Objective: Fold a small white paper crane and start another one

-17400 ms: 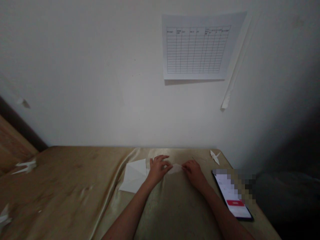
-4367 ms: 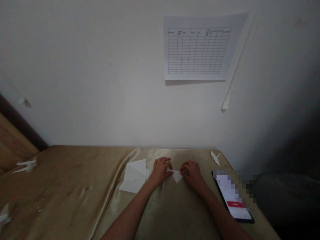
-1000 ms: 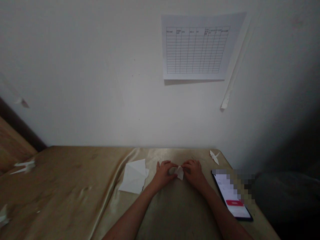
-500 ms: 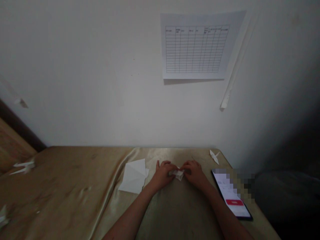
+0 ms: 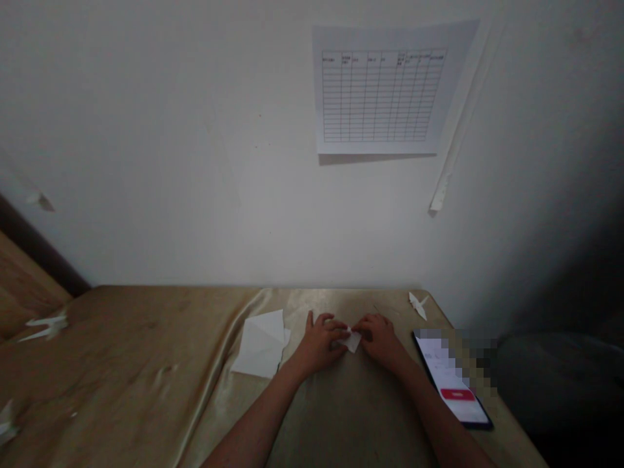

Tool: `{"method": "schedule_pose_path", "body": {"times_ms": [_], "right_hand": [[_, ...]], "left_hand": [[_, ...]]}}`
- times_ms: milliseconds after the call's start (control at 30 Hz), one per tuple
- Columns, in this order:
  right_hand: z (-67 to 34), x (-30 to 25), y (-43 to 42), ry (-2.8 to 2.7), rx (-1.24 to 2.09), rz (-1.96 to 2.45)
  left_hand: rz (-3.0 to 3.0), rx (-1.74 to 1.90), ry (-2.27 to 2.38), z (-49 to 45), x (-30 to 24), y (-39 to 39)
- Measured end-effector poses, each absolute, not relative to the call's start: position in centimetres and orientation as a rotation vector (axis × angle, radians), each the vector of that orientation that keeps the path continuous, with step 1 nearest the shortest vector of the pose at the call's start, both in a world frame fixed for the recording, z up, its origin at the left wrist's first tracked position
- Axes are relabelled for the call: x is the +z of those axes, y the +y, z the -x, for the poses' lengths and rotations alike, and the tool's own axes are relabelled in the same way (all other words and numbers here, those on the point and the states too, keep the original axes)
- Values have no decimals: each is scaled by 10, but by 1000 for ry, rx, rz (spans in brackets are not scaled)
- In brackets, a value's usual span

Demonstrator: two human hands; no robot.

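A small folded piece of white paper (image 5: 353, 342) lies between my two hands on the cloth-covered table. My left hand (image 5: 322, 339) grips its left side, with the thumb below and fingertips at the top edge; the little finger sticks out to the left. On the other side, my right hand (image 5: 377, 333) pinches the paper's upper right edge between thumb and curled fingers. Parts of the paper are hidden under the fingers. Left of my left hand rest creased white paper sheets (image 5: 260, 343), flat on the cloth.
A phone (image 5: 453, 383) with a lit screen lies right of my right forearm. Folded paper cranes rest at the back right (image 5: 418, 305) and far left (image 5: 46, 326); another white paper piece (image 5: 6, 422) is cut off lower left. A printed table sheet (image 5: 385, 97) hangs on the wall.
My left hand's fingers have shifted and spread slightly along the folded paper, and its visible part now looks flatter. The right hand has hardly moved.
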State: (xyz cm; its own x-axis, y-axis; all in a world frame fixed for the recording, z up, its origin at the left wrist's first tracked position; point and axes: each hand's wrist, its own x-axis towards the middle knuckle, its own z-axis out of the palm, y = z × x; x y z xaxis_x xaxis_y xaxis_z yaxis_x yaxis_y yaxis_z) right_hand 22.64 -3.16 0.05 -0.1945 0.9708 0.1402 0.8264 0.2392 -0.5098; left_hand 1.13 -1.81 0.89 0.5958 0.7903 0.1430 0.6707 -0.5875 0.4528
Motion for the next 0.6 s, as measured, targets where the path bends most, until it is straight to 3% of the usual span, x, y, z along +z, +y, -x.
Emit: {"method": "schedule_pose_path", "body": {"times_ms": [600], "right_hand": [[-225, -1, -30, -2074, 382, 1715]], "left_hand": [[-2387, 552, 1377, -22, -4, -18]]}}
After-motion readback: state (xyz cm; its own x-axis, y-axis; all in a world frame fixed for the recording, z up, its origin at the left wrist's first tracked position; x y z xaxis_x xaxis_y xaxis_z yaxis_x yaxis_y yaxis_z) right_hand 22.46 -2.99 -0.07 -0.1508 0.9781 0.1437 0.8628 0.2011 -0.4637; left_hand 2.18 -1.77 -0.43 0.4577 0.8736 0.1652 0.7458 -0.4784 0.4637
